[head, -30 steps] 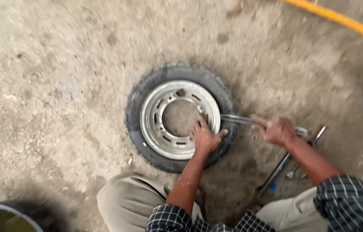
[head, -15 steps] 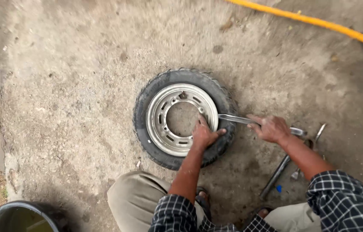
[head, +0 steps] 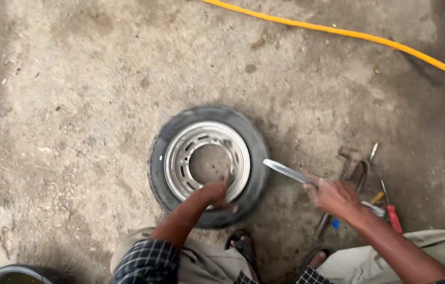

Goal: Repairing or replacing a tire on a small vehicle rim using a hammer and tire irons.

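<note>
Flat steel tyre lever (head: 288, 171) now drawn clear of the rim, tip just beside the black rubber tyre (head: 207, 165) lying mid-floor, right hand (head: 338, 199) fisted around lever, left hand (head: 213, 193) still pressing ribbed silver rim (head: 180, 158), rough concrete floor (head: 85, 105), smooth yellow hose (head: 348, 34) toward far edge.

rough, stained concrete floor (head: 101, 105) w/ yellow hose (head: 348, 34) across top, daylight.
</note>
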